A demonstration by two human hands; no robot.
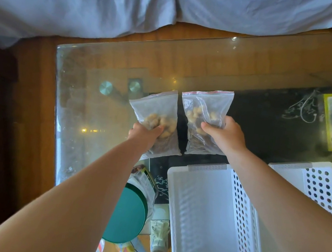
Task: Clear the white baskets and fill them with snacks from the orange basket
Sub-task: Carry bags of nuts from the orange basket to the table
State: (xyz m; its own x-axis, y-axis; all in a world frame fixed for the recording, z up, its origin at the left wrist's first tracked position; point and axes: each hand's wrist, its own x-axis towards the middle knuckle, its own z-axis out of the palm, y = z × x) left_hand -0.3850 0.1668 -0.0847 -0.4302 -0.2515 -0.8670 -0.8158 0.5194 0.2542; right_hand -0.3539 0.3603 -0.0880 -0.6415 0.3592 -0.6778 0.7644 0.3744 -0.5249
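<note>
Glass tabletop (92, 98), wood floor beneath. Two clear zip bags of pale nuts, red-striped seals, held side by side above it. Your left hand (145, 134) grips the left bag (156, 111) low, fingers curled round it; your right hand (223, 131) pinches the right bag (206, 103). Two white perforated baskets (203, 205) sit nearer you, below your right hand.

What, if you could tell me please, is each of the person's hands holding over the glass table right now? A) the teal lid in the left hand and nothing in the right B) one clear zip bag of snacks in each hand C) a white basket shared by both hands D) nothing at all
B: the left hand grips one clear zip bag and the right hand grips another clear bag, side by side above the glass table.
</note>
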